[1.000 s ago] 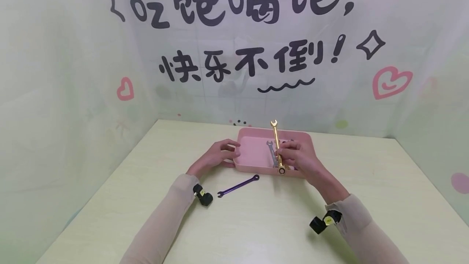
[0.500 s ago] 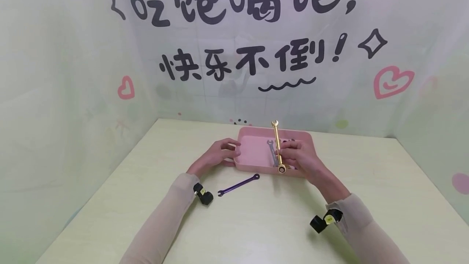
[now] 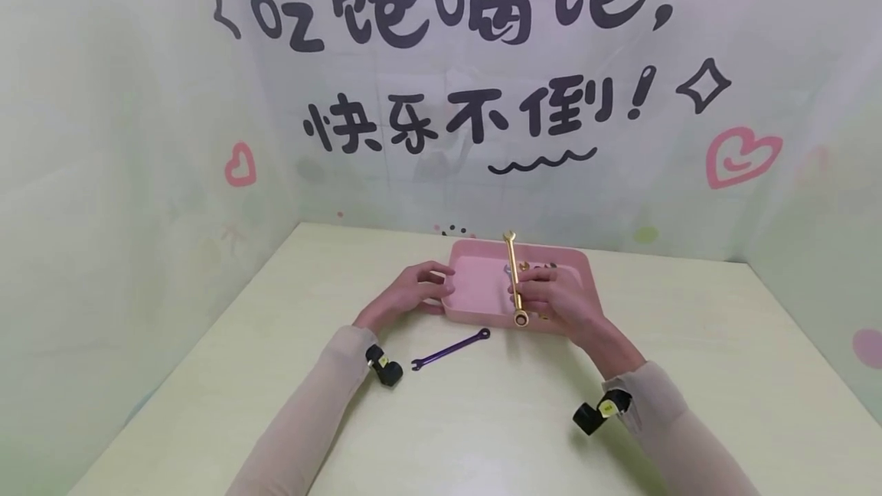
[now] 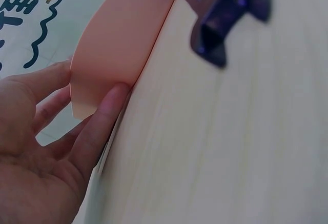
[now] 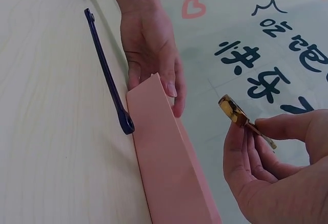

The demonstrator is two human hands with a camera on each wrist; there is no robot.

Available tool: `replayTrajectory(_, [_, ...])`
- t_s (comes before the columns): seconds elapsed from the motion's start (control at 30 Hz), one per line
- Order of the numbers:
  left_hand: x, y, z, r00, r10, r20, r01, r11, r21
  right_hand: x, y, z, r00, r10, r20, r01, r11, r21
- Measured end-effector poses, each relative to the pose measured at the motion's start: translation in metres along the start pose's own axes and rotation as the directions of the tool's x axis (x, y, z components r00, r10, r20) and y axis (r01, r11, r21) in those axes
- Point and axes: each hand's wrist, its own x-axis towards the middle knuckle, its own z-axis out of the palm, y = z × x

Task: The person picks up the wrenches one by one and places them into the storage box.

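A gold combination wrench [image 3: 513,270] is pinched between the thumb and fingers of my right hand [image 3: 561,301], raised over the right part of a pink tray [image 3: 474,282]. Its open end points to the back wall and its ring end toward me. My left hand [image 3: 413,289] holds the tray's left end; in the left wrist view the thumb lies low on the tray's outer wall [image 4: 110,44], with fingers at the rim. A purple combination wrench [image 3: 451,349] lies on the table in front of the tray. Inside the tray, a silver wrench [image 3: 507,269] is mostly hidden by my right hand.
Several more wrench ends [image 3: 525,266] show at the tray's right side, partly covered by the right hand. The pale wooden table [image 3: 441,435] meets a printed cloth backdrop [image 3: 386,190] just behind the tray.
My right hand has shifted slightly left with the gold wrench, which now covers more of the silver wrench. The left hand, tray and purple wrench stay in place.
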Motion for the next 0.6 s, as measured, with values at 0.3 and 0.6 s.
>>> replayTrajectory(0.3, [0.000,-0.001,0.002,1.000,-0.015,-0.006,0.015,1.000,0.013,0.010,-0.005,0.000,0.999,0.008,0.051,-0.004,0.997,-0.074])
replayTrajectory(0.6, [-0.001,0.000,0.000,1.000,0.000,0.001,0.000,1.000,0.007,0.026,-0.013,-0.001,0.998,0.056,0.038,-0.048,0.983,-0.177])
